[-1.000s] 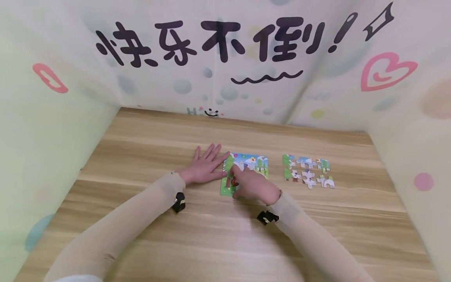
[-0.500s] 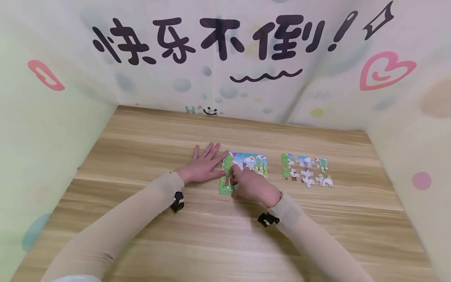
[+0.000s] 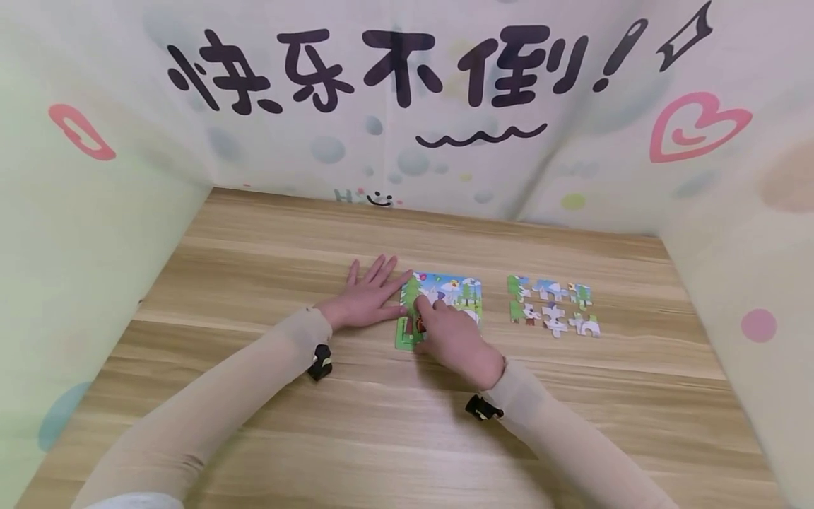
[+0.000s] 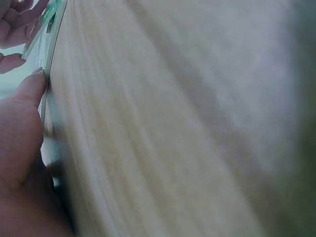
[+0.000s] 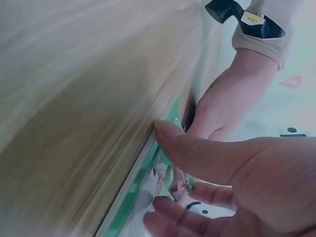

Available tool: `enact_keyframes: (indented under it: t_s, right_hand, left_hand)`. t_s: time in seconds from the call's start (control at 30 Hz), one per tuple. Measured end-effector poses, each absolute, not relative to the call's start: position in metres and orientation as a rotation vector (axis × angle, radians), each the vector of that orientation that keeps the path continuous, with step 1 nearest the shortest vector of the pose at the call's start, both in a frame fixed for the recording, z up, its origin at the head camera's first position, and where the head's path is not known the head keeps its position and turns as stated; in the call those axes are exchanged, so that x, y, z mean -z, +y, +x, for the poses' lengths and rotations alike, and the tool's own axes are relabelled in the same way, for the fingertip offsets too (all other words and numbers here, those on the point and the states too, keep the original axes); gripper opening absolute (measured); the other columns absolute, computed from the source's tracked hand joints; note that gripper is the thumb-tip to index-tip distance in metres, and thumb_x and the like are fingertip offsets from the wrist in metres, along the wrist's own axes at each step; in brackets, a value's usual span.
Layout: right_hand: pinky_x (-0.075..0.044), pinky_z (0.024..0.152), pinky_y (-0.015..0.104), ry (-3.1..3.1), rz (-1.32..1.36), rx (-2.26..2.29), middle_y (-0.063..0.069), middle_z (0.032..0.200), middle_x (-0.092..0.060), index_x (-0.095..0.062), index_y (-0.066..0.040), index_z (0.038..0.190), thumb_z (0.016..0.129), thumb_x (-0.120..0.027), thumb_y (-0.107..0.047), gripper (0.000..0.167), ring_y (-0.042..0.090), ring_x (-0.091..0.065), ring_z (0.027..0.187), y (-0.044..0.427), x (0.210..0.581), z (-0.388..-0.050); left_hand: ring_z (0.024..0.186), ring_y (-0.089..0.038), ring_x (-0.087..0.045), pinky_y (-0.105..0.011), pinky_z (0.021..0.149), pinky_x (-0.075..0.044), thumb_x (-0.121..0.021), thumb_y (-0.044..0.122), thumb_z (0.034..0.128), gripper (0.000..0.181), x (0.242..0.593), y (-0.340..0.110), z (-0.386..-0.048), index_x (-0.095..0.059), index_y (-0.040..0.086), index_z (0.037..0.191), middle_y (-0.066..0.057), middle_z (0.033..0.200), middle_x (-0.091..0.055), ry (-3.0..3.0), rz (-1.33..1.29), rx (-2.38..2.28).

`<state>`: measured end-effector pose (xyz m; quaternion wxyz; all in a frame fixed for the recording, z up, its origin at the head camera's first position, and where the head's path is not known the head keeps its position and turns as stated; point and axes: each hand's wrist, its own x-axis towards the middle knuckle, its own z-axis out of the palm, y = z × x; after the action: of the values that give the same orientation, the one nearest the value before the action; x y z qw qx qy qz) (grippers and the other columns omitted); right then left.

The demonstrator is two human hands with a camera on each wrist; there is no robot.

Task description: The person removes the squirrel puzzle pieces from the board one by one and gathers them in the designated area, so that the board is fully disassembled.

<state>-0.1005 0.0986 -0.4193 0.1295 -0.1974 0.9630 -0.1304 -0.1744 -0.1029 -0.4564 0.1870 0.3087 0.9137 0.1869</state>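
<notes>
A jigsaw puzzle board [image 3: 463, 284] with a tree, sky and cloud picture lies on the table, partly covered by my right hand. My left hand [image 3: 361, 304] lies flat with fingers spread; its index finger and thumb touch the board's left edge. Over the board, my right hand [image 3: 454, 343] bends its fingers at the lower-left corner around a puzzle piece [image 3: 410, 329] with a brown tree trunk. In the left wrist view this puzzle piece [image 4: 37, 32] tilts up from the board, between the right hand's fingers. The right thumb [image 5: 173, 136] is at the board's near edge.
Several loose puzzle pieces [image 3: 553, 307] lie in two rows to the right of the board. The wood-grain table [image 3: 356, 424] is enclosed by printed fabric walls [image 3: 286, 155] at the back and both sides.
My right wrist has drawn slightly toward me, and the trunk piece at the lower-left corner has shifted and tilted. My left hand stays in place.
</notes>
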Motion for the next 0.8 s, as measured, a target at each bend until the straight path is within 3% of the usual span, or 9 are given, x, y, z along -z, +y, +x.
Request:
enact_keyframes:
  t_s: [0.23,0.57,0.8]
  right_hand:
    - [-0.054,0.055,0.034,2.851,-0.733,0.346,0.003,0.085,-0.06,-0.056,-0.008,0.115,0.087,-0.087,-0.019,0.043,0.017,-0.06,0.068,0.098,0.422,-0.096]
    - [-0.048,0.051,0.025,2.912,-0.965,0.341,-0.006,0.078,-0.06,-0.06,-0.011,0.106,0.086,-0.085,-0.03,0.038,0.009,-0.055,0.062,0.116,0.426,-0.091]
    - [-0.058,0.064,0.027,2.867,-0.951,0.467,0.003,0.097,-0.075,-0.057,-0.003,0.133,0.089,-0.084,-0.033,0.059,0.013,-0.069,0.075,0.152,0.421,-0.085]
  left_hand:
    - [0.16,-0.039,0.01,-0.068,0.119,0.017,-0.045,0.06,0.1059,0.079,0.463,-0.104,-0.177,-0.017,0.021,0.169,-0.02,0.174,0.002,2.586,0.883,-0.537]
    - [0.16,-0.032,0.015,-0.064,0.119,0.022,-0.045,0.06,0.1055,0.078,0.479,-0.104,-0.182,-0.016,0.026,0.169,-0.013,0.175,0.005,2.606,0.869,-0.55]
    - [0.16,-0.031,0.015,-0.063,0.118,0.022,-0.044,0.062,0.1051,0.079,0.477,-0.103,-0.182,-0.015,0.027,0.169,-0.012,0.174,0.007,2.605,0.866,-0.546]
